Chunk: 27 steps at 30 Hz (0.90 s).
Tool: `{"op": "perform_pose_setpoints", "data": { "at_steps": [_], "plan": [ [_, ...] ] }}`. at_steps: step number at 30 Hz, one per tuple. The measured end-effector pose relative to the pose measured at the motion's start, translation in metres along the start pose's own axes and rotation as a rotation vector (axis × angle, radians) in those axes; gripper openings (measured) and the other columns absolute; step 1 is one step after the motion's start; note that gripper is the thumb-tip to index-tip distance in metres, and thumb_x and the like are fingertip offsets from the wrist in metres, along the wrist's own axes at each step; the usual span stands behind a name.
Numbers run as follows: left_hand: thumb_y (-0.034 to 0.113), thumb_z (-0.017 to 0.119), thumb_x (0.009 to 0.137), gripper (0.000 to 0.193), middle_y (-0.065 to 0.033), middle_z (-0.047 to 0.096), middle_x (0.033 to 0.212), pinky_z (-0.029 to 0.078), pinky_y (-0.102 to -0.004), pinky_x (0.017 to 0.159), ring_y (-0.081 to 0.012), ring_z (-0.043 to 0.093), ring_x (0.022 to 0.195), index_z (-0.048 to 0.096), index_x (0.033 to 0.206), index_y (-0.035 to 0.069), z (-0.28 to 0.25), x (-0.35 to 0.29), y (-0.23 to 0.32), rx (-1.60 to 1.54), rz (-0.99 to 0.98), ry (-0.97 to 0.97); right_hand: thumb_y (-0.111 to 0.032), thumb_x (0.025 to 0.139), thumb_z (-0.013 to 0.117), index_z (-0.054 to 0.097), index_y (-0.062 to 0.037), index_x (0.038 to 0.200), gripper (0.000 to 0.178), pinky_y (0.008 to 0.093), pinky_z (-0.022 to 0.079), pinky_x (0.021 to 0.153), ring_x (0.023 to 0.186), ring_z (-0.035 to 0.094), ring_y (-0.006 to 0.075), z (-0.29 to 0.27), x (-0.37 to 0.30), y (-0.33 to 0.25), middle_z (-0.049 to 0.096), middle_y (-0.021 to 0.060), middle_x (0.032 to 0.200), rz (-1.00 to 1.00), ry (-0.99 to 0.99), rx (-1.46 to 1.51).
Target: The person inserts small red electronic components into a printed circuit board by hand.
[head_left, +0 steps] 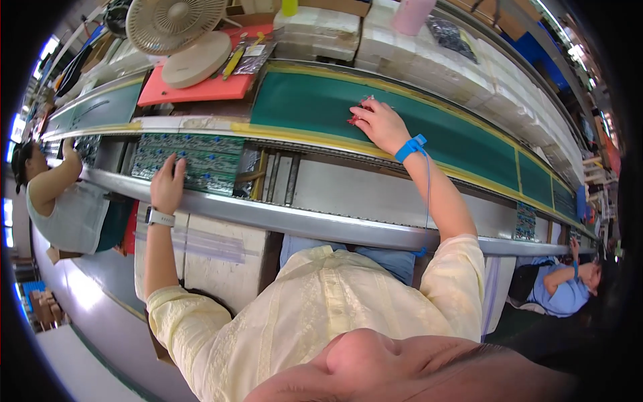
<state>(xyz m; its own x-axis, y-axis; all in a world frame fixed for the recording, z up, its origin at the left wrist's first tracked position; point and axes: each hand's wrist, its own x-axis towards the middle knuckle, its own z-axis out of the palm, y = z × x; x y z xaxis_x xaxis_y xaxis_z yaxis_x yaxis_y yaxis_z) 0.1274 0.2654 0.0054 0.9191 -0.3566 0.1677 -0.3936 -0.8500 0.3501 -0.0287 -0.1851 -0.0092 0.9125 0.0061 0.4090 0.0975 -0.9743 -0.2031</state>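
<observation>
My left hand (167,186) rests with its fingers stretched out at the near edge of a green circuit board panel (218,164), which is dotted with small blue parts. The panel lies on the conveyor rails to my left. Over the green mat (301,97) on the shelf beyond the rails, my right hand (383,127) has its fingers bent in around small red parts (352,120). Their exact kind is too small to make out. A blue wrist strap (410,148) with a thin cord circles my right wrist.
Metal conveyor rails (301,214) run across in front of me. Beyond the mat stand white foam boxes (402,57). A fan (194,60) sits on a red foam slab (194,90), beside a yellow tool (233,61). Co-workers (60,194) sit along the line at both sides.
</observation>
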Motion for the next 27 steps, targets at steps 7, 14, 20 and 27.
{"op": "perform_pose_setpoints", "data": {
  "at_steps": [7, 14, 20, 27],
  "plan": [
    [0.034, 0.049, 0.088, 0.041, -0.0193, 0.061, 0.095, 0.043, -0.0403, 0.079, -0.0337, 0.056, 0.088, 0.053, 0.115, 0.003, 0.004, -0.035, 0.063, -0.139, 0.176, -0.105, -0.013, 0.079, 0.061, 0.065, -0.0096, 0.089, 0.012, 0.0366, 0.048, 0.070, 0.081, 0.056, 0.0262, 0.002, 0.001, 0.003, 0.057, 0.0067, 0.084, -0.031, -0.027, 0.058],
    [0.031, 0.059, 0.081, 0.044, -0.0223, 0.057, 0.107, 0.043, -0.0409, 0.086, -0.0357, 0.055, 0.099, 0.053, 0.112, -0.001, 0.014, -0.068, 0.136, -0.215, 0.553, -0.209, -0.012, 0.079, 0.060, 0.063, -0.0080, 0.088, 0.011, 0.0371, 0.048, 0.068, 0.078, 0.057, 0.0279, -0.009, -0.006, 0.008, 0.058, 0.0083, 0.085, -0.005, 0.004, 0.180],
    [0.031, 0.061, 0.080, 0.046, -0.0212, 0.057, 0.106, 0.044, -0.0398, 0.085, -0.0348, 0.055, 0.098, 0.053, 0.111, -0.001, 0.016, -0.070, 0.192, -0.255, 0.729, -0.339, -0.013, 0.080, 0.059, 0.062, -0.0068, 0.089, 0.011, 0.0375, 0.048, 0.068, 0.078, 0.057, 0.0299, -0.016, -0.008, 0.010, 0.059, 0.0090, 0.085, 0.053, -0.012, 0.207],
    [0.039, 0.033, 0.095, 0.045, -0.0082, 0.053, 0.113, 0.044, -0.0352, 0.084, -0.0205, 0.054, 0.099, 0.047, 0.118, 0.002, 0.070, -0.005, 0.280, -1.595, -0.259, -0.731, -0.010, 0.080, 0.059, 0.062, -0.0056, 0.091, 0.012, 0.0342, 0.048, 0.067, 0.077, 0.059, 0.0277, -0.036, 0.003, -0.007, 0.060, 0.0104, 0.084, 0.128, 0.026, 0.429]
  ]
}}
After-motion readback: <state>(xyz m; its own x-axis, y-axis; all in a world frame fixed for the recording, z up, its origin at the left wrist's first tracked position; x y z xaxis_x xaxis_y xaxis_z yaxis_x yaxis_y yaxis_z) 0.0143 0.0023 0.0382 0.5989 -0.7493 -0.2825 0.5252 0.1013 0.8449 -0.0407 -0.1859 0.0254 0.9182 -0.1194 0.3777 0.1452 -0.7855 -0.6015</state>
